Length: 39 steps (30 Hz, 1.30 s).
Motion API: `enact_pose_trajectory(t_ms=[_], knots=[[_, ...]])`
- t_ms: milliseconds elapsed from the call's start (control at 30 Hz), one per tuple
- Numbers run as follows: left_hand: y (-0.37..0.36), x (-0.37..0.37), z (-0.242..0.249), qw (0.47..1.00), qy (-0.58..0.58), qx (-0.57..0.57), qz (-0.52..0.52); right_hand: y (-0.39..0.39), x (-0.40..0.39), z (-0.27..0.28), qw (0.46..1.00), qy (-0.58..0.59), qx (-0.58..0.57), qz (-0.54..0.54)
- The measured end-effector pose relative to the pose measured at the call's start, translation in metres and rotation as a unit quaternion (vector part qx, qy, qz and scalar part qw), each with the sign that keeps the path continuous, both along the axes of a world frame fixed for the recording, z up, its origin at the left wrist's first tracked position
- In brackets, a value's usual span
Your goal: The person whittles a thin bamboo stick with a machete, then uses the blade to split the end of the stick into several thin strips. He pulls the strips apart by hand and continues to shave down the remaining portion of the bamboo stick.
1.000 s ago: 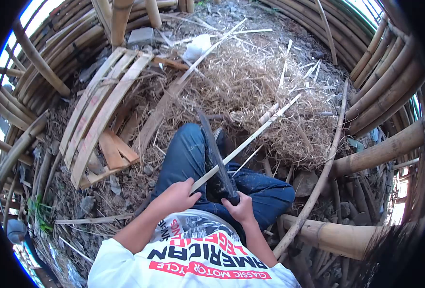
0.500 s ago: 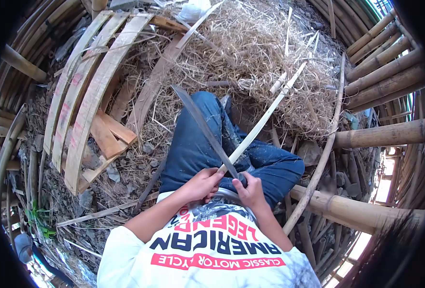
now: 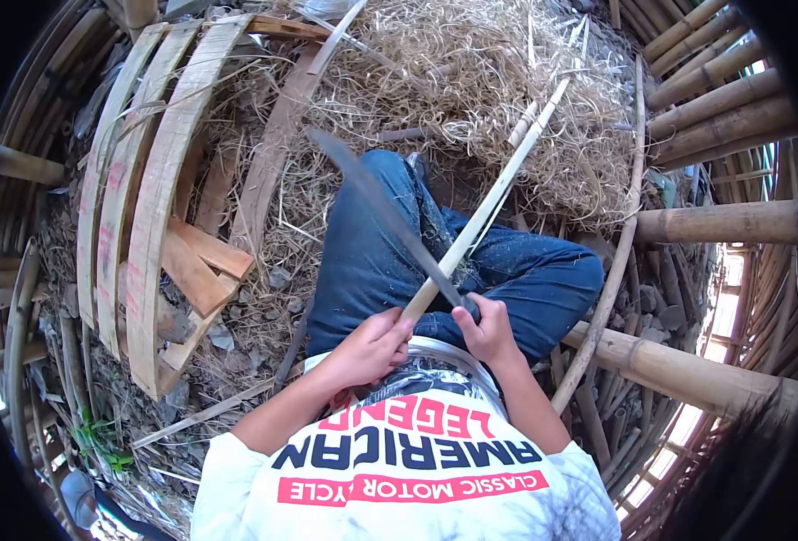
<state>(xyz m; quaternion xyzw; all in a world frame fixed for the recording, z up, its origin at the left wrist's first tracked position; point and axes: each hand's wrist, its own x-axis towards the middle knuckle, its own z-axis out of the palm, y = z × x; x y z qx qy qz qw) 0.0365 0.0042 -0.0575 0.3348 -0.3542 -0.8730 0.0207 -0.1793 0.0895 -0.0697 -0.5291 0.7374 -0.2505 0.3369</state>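
Observation:
My left hand (image 3: 373, 350) is closed around the near end of a long pale bamboo strip (image 3: 484, 215), in front of my waist. The strip slants away to the upper right, over my crossed legs. In my right hand (image 3: 489, 332) is the dark handle of a machete (image 3: 383, 204). Its long blade points to the upper left and crosses the strip a little beyond my left hand; it is slightly blurred. A thin sliver stands off the strip's side past the blade.
A big heap of curly shavings (image 3: 471, 81) lies ahead. Curved wooden slats (image 3: 169, 189) and short wood pieces (image 3: 202, 270) are at left. Thick bamboo poles (image 3: 687, 365) and a long thin stick (image 3: 617, 261) lie at right. Bamboo walls surround me.
My right hand has moved outward with the machete, and the blade crosses the strip farther from my left hand. A thin sliver now shows along the strip. The view has shifted slightly.

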Motion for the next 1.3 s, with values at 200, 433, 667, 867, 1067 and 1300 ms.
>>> enact_pose_trajectory(t_ms=[200,433,667,867,1067,1300], knots=[[-0.002,-0.001,0.009,0.998,-0.048,-0.025,-0.017,-0.001,-0.021,-0.009,1.0,-0.009,-0.012,0.002],[0.003,-0.005,0.012,0.996,-0.048,-0.068,0.008,-0.01,-0.031,-0.008,0.999,0.017,-0.018,0.026],[-0.004,-0.003,0.031,0.989,-0.092,-0.111,-0.021,-0.011,-0.035,-0.014,0.998,0.018,-0.057,0.012],[-0.001,0.006,0.057,0.992,-0.108,-0.051,-0.026,-0.019,-0.115,-0.064,0.986,-0.011,0.001,-0.164],[-0.002,-0.004,0.061,0.995,-0.09,-0.026,-0.022,-0.029,-0.115,-0.062,0.981,0.002,-0.059,-0.184],[0.008,-0.009,0.05,0.97,-0.187,-0.147,-0.055,-0.02,-0.036,-0.028,0.993,-0.049,-0.082,-0.076]])
